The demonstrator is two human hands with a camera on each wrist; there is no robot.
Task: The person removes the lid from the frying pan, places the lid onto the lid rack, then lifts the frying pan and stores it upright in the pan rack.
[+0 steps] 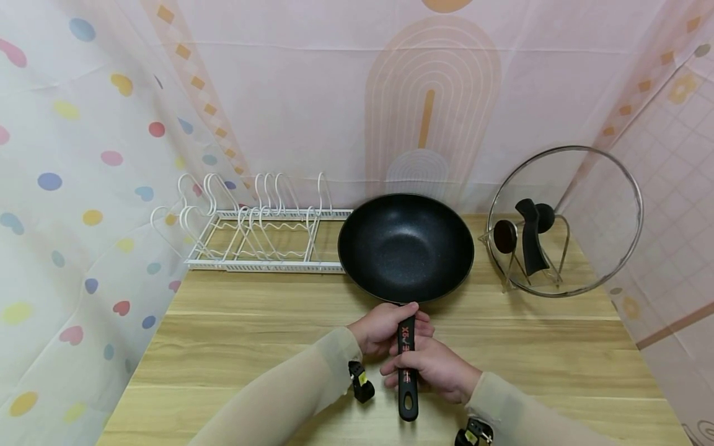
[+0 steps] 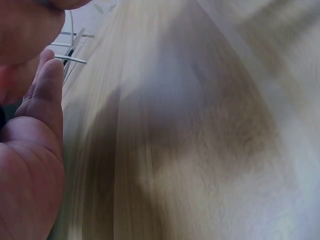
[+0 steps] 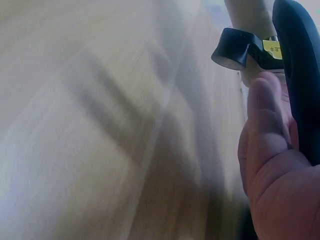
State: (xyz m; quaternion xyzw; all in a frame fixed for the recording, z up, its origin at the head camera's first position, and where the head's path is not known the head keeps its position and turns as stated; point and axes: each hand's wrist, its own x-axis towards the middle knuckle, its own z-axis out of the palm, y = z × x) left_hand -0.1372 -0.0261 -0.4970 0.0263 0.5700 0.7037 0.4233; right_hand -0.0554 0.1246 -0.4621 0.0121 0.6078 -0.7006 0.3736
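A black wok (image 1: pixel 406 248) with its inside facing up is at the middle of the head view, its long handle (image 1: pixel 408 390) pointing toward me. My left hand (image 1: pixel 385 328) grips the handle close to the bowl, thumb laid over the top and fingers beneath. Lower down, my right hand (image 1: pixel 437 368) holds the same handle, its thumb across it and fingers passing underneath. The right wrist view shows the black handle (image 3: pixel 300 75) along the right palm. In the left wrist view, the left hand (image 2: pixel 32 170) appears at the edge, over the wooden table.
Left of the wok stands a white wire dish rack (image 1: pixel 268 266), partly overlapped by the wok's rim. On the right, a glass lid (image 1: pixel 633 248) with a black handle leans upright in a small metal stand (image 1: pixel 564 248). Patterned curtains (image 1: pixel 290 93) enclose the wooden table (image 1: pixel 251 322).
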